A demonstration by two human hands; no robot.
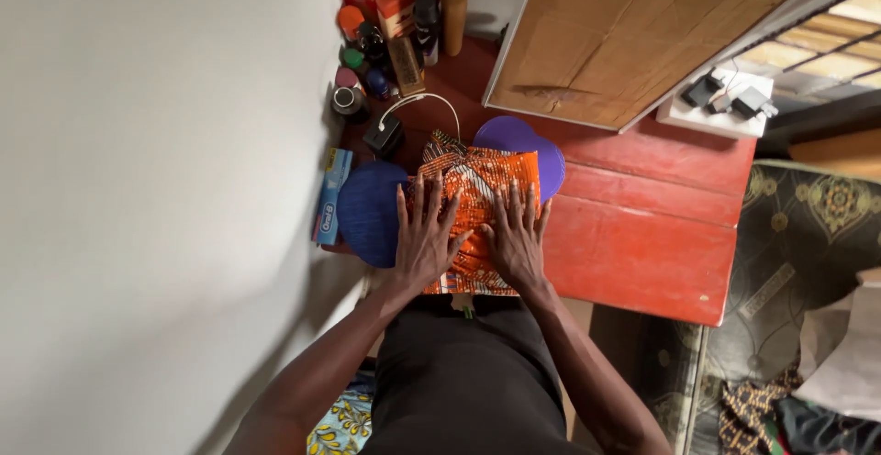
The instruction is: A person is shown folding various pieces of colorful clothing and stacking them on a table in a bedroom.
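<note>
An orange patterned cloth [477,189] lies folded on the red wooden table [642,235], on top of a dark blue round mat [365,212] and a purple round mat [523,138]. My left hand [424,235] presses flat on the cloth's left half, fingers spread. Beside it my right hand [517,238] rests flat on the right half, fingers also spread. Neither hand grips anything.
Bottles and jars [395,24] crowd the table's far left corner by the white wall. A black charger with white cable [385,132] and a blue toothpaste box [330,196] lie near. A cardboard-backed board [633,33] leans behind. A patterned sofa [808,235] stands to the right.
</note>
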